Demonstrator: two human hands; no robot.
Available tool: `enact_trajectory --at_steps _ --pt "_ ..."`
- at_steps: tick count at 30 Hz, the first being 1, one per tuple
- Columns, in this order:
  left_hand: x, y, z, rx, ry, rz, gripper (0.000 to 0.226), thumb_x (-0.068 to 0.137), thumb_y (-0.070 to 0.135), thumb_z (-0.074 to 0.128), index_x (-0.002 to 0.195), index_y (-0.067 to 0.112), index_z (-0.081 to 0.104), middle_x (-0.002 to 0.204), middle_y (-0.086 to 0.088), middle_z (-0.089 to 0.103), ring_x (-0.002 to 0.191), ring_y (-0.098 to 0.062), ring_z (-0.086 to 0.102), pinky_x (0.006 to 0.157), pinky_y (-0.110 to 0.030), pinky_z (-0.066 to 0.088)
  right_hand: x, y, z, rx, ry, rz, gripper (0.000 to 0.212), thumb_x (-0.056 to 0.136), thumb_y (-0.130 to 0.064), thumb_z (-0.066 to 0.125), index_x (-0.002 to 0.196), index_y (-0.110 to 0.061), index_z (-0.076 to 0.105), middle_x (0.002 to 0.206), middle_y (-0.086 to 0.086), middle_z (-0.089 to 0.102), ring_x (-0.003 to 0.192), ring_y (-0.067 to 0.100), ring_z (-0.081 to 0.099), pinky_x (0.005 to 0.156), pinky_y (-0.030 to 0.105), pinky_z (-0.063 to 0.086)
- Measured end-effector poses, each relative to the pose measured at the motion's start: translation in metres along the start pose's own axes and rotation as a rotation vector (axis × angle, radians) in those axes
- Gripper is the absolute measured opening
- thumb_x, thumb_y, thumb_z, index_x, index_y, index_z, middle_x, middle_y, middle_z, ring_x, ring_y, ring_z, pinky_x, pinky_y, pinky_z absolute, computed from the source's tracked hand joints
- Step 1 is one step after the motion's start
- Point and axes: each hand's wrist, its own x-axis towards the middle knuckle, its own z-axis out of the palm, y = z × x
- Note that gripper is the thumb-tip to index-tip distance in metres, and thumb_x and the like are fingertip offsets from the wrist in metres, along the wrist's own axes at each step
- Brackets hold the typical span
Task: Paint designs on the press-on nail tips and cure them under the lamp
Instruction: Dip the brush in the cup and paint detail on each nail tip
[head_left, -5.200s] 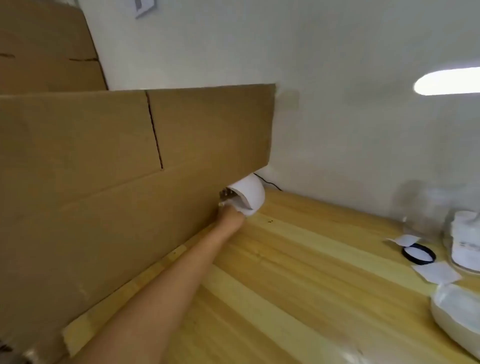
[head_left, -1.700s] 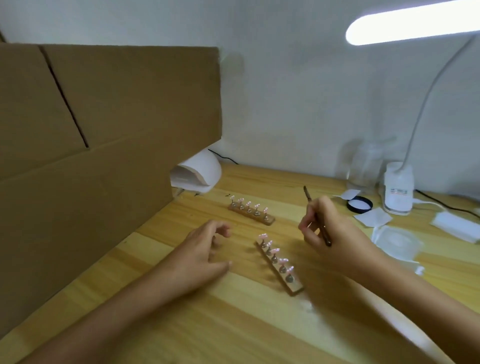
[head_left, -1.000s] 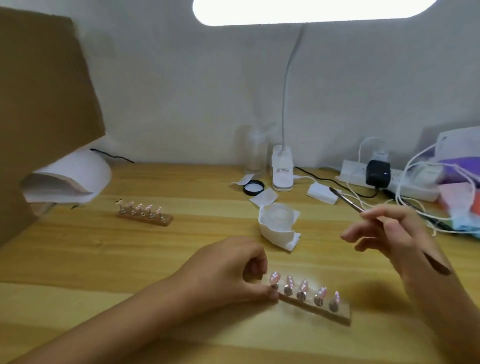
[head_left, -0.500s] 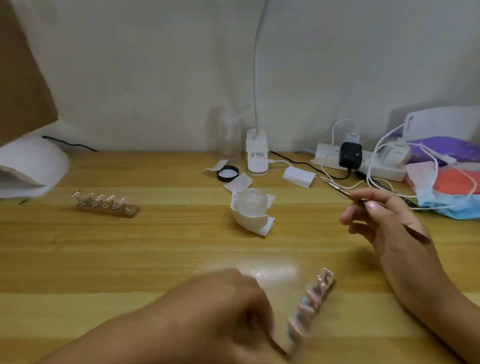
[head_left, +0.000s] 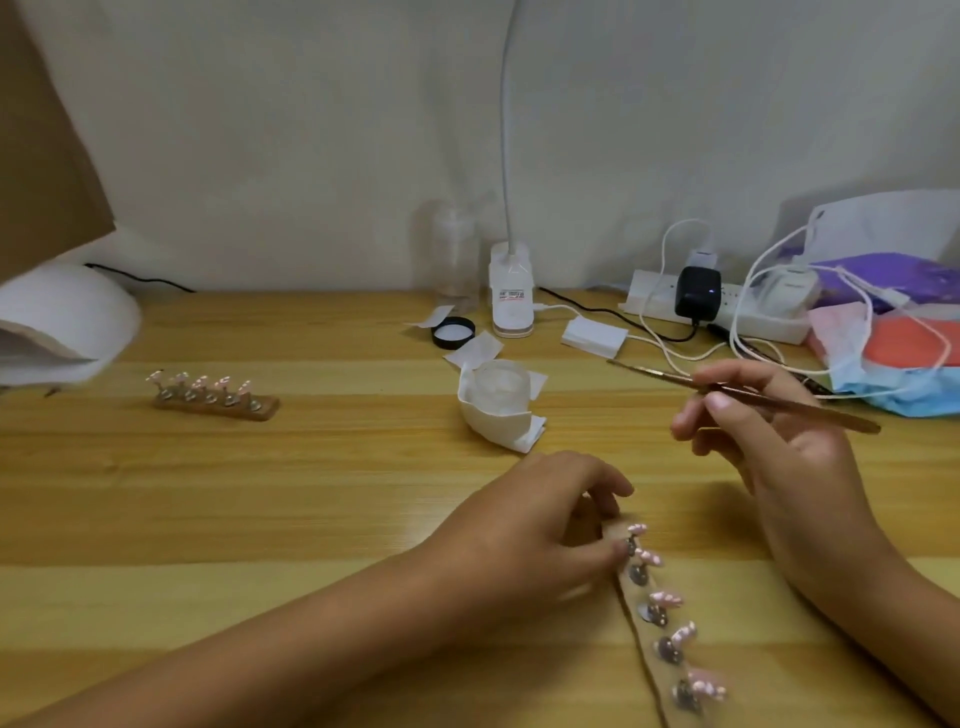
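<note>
Far to the left of the desk lamp (head_left: 511, 296) sits the white curing lamp (head_left: 62, 322). I cannot see what is inside it. Not so far left of the desk lamp, the first holder (head_left: 215, 404) lies on the surface (head_left: 260, 493), outside the curing lamp. It has five pink far tips (head_left: 200, 383) on it. They are too small and blurry to show any design, so I cannot tell if that row is done. Just in front of the desk lamp is a small dish (head_left: 498, 402) wrapped in paper. Well in front of the desk lamp, close to the person, the left hand (head_left: 545, 519) pinches the top end of the second holder (head_left: 649, 636). Five pink near tips (head_left: 665, 600) stand on it. To the right of the desk lamp, the right hand (head_left: 769, 447) pinches a thin brush (head_left: 743, 392) and holds it up in the air, well away from the tips. I think this row is not painted yet, and it has to go under the curing lamp after that.
</note>
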Motion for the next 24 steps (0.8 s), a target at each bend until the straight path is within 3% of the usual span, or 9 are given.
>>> enact_trajectory --at_steps 3,5,6,7,9,11,19,21,24 --pt "0.004 -0.007 0.001 -0.089 0.036 0.03 0.013 0.084 0.033 0.073 0.096 0.032 0.07 0.091 0.023 0.058 0.085 0.008 0.052 0.069 -0.007 0.039 0.017 -0.008 -0.012 0.193 -0.131 0.171 0.012 0.086 -0.026 0.061 0.094 -0.025 0.07 0.074 0.004 0.066 0.074 0.016 0.066 0.07 0.029 0.057" --pt "0.005 -0.01 0.0 -0.154 0.038 0.016 0.01 0.081 0.033 0.077 0.089 0.031 0.072 0.088 0.023 0.058 0.078 0.009 0.051 0.064 -0.006 0.037 0.034 -0.017 -0.032 0.388 -0.329 0.397 0.013 0.086 -0.021 0.064 0.098 -0.018 0.069 0.074 0.006 0.063 0.073 0.016 0.065 0.081 0.044 0.058" --pt "0.005 -0.011 -0.001 -0.176 0.038 0.008 0.011 0.079 0.035 0.078 0.088 0.031 0.073 0.09 0.022 0.059 0.076 0.009 0.051 0.063 -0.006 0.038 0.039 -0.021 -0.042 0.522 -0.422 0.513 0.015 0.092 -0.015 0.059 0.105 -0.011 0.064 0.078 0.011 0.064 0.079 0.022 0.065 0.094 0.061 0.05" --pt "0.006 -0.011 0.0 -0.186 0.037 0.004 0.012 0.077 0.036 0.079 0.087 0.032 0.073 0.091 0.021 0.06 0.076 0.008 0.052 0.063 -0.007 0.038 0.042 -0.022 -0.051 0.646 -0.464 0.602 0.017 0.098 -0.008 0.049 0.112 -0.003 0.057 0.085 0.019 0.063 0.086 0.03 0.064 0.104 0.075 0.029" --pt "0.008 -0.01 0.0 -0.179 0.028 -0.004 0.014 0.076 0.04 0.079 0.087 0.034 0.072 0.093 0.019 0.061 0.079 0.007 0.053 0.063 -0.008 0.038 0.032 -0.019 -0.065 0.706 -0.427 0.712 0.022 0.103 -0.001 0.033 0.118 0.004 0.048 0.094 0.028 0.06 0.095 0.041 0.058 0.103 0.081 -0.01" --pt "0.01 -0.01 0.002 -0.15 0.025 -0.008 0.015 0.075 0.043 0.078 0.086 0.037 0.069 0.095 0.019 0.06 0.085 0.004 0.054 0.065 -0.01 0.037 0.024 -0.01 -0.063 0.746 -0.507 0.786 0.025 0.103 -0.003 0.03 0.12 0.003 0.047 0.098 0.028 0.059 0.099 0.04 0.055 0.097 0.082 -0.018" --pt "0.008 -0.01 0.003 -0.111 0.075 0.002 0.012 0.078 0.038 0.078 0.085 0.032 0.07 0.09 0.02 0.057 0.082 0.004 0.053 0.065 -0.01 0.037 0.027 -0.005 -0.043 0.887 -0.651 0.833 0.032 0.104 -0.012 0.03 0.124 -0.004 0.054 0.101 0.021 0.063 0.108 0.034 0.057 0.102 0.08 -0.015" --pt "0.007 -0.012 0.001 -0.145 0.086 -0.007 0.01 0.078 0.033 0.079 0.08 0.032 0.069 0.087 0.018 0.058 0.075 0.006 0.052 0.063 -0.008 0.039 0.026 -0.006 -0.033 0.967 -0.628 0.873 0.028 0.101 -0.014 0.04 0.119 -0.01 0.061 0.096 0.014 0.066 0.106 0.03 0.061 0.105 0.081 -0.001" --pt "0.005 -0.016 -0.002 -0.208 0.092 -0.042 0.013 0.077 0.031 0.08 0.076 0.035 0.068 0.089 0.014 0.062 0.072 0.006 0.055 0.063 -0.009 0.042 0.025 -0.008 -0.023 0.973 -0.543 0.865 0.024 0.082 -0.01 0.071 0.105 -0.016 0.068 0.084 0.001 0.067 0.093 0.022 0.068 0.096 0.083 0.024"
